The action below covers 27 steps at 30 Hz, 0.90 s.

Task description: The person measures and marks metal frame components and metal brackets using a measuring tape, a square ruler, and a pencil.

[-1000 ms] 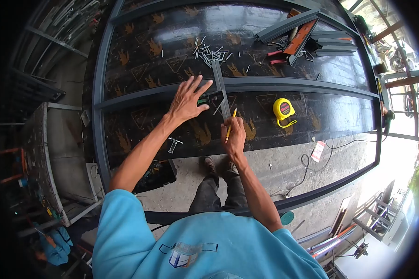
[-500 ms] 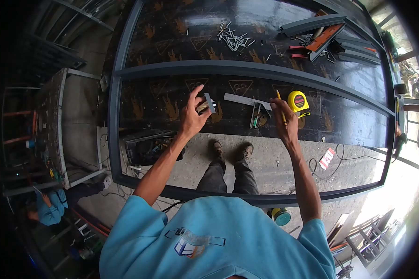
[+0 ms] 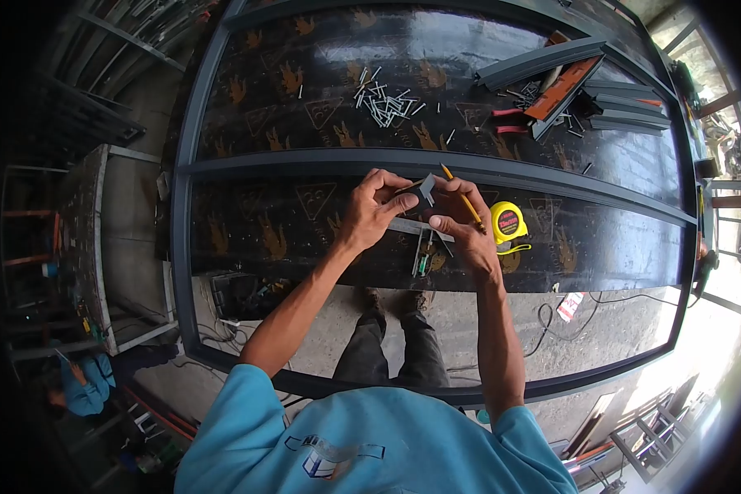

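My left hand (image 3: 369,212) grips a small dark grey profile piece (image 3: 425,190) between thumb and fingers, its cut end facing right. My right hand (image 3: 469,233) is close beside that piece, fingers curled, with a yellow pencil (image 3: 463,198) tucked between them. Whether the right fingertips touch the piece is hard to tell. Under both hands a combination square (image 3: 409,228) lies on the black board, its blade partly covered. To the right of my right hand sits a yellow tape measure (image 3: 508,222).
A large dark grey metal frame (image 3: 436,174) rests across the printed black board (image 3: 263,206). Several screws (image 3: 387,105) lie in a pile beyond its crossbar. Profile offcuts (image 3: 564,89) and red-handled pliers (image 3: 509,121) are at the back right. Another person (image 3: 86,385) is at far left.
Both hands have come together over the square, the left carrying the profile piece rightward. My right hand has left the square and kept the pencil. The view has shifted slightly.
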Each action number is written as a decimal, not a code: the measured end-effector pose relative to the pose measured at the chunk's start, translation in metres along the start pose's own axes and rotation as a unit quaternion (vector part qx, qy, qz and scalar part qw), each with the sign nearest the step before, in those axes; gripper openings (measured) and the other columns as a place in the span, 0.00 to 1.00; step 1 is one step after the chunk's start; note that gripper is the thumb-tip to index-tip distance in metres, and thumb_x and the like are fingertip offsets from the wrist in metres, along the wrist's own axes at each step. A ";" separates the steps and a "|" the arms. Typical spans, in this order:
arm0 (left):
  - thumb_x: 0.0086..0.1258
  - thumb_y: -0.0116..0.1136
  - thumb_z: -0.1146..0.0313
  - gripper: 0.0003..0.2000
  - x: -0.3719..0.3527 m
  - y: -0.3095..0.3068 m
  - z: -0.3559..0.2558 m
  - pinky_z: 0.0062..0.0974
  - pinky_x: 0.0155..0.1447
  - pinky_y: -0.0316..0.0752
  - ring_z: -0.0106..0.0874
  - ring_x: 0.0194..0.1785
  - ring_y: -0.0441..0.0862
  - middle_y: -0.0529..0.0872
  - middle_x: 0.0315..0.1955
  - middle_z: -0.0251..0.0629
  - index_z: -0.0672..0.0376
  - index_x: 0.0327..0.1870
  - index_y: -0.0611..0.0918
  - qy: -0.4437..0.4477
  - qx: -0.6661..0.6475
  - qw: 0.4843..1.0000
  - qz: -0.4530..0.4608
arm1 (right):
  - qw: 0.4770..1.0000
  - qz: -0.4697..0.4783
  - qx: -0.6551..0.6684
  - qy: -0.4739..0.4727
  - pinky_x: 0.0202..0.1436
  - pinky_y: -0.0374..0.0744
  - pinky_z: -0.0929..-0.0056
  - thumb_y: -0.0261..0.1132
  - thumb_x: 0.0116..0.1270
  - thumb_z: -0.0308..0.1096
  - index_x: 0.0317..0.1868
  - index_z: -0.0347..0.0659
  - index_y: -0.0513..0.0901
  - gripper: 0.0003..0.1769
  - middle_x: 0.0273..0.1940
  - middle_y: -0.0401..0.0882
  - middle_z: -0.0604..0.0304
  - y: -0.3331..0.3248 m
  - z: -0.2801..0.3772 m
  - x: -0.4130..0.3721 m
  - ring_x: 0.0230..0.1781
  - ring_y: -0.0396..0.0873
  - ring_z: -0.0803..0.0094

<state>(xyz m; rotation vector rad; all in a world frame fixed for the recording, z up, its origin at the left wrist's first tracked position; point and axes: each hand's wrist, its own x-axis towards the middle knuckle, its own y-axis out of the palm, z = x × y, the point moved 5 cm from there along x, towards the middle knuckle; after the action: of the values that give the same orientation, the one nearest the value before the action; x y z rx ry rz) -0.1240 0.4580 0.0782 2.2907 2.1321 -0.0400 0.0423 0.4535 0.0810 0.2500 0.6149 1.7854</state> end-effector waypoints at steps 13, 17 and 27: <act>0.62 0.57 0.39 0.31 0.099 -0.034 0.016 0.30 0.46 0.78 0.33 0.42 0.83 0.85 0.36 0.44 0.65 0.45 0.83 -0.042 0.264 0.951 0.156 | 0.803 -0.286 -0.442 -0.280 0.45 0.77 0.73 0.72 0.54 0.22 0.44 0.39 0.73 0.19 0.41 0.78 0.56 -0.002 -0.062 0.032 0.41 0.79 0.69; 0.56 0.63 0.39 0.32 0.108 -0.038 0.040 0.35 0.45 0.76 0.36 0.42 0.82 0.84 0.36 0.44 0.63 0.44 0.83 0.139 0.264 0.923 0.242 | 0.785 -0.298 -0.468 -0.277 0.41 0.77 0.70 0.73 0.52 0.21 0.45 0.40 0.72 0.22 0.40 0.78 0.52 0.003 -0.078 0.049 0.37 0.78 0.62; 0.52 0.67 0.54 0.22 0.116 -0.044 0.056 0.32 0.44 0.78 0.37 0.39 0.82 0.84 0.34 0.46 0.67 0.38 0.83 0.092 0.202 0.937 0.268 | 0.748 -0.229 -0.552 -0.290 0.46 0.78 0.66 0.75 0.50 0.24 0.51 0.37 0.69 0.29 0.47 0.81 0.46 0.007 -0.090 0.056 0.43 0.81 0.57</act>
<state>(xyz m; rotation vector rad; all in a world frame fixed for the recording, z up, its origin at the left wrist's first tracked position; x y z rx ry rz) -0.1597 0.5758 0.0200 3.1549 1.5957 -0.2928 -0.0228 0.4797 0.0017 -0.1713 -0.8072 1.2097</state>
